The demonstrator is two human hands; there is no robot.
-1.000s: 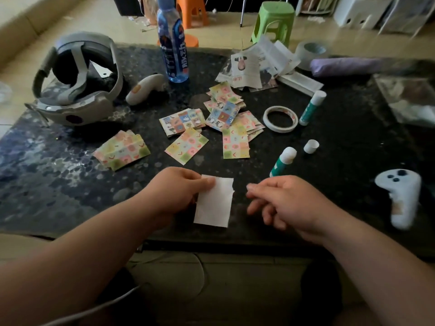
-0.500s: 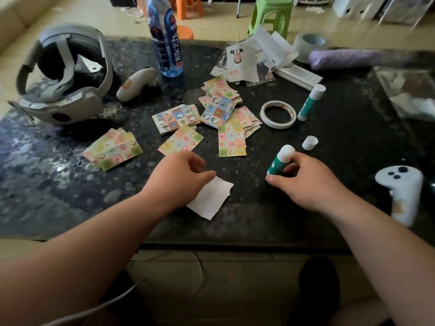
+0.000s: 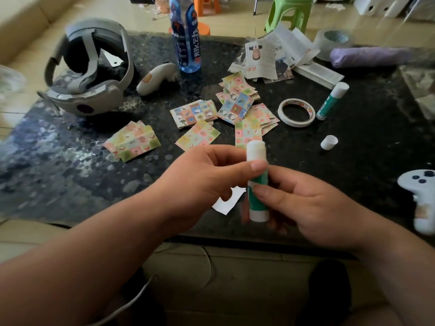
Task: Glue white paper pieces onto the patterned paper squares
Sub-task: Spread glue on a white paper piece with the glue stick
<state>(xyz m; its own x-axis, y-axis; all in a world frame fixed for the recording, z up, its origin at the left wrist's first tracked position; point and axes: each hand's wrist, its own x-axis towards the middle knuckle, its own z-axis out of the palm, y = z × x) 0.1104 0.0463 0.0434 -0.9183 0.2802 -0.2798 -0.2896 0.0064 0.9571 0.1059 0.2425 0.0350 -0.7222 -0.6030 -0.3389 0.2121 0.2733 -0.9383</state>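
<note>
Together, left hand [image 3: 207, 175] and right hand [image 3: 313, 203] grip a cylindrical glue stick [image 3: 258, 203].

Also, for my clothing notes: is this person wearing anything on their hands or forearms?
Nothing visible. The left hand and right hand are ungloved, no rings showing, and both forearms are bare to the frame edge: no sleeves, watch or bracelet.

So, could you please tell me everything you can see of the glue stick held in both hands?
The glue stick is a plastic-looking tube: green body, white base, white top that may be bare glue. It is held roughly upright above the white paper piece. The left hand pinches it just below the white top; the right hand grips its lower body.
</note>
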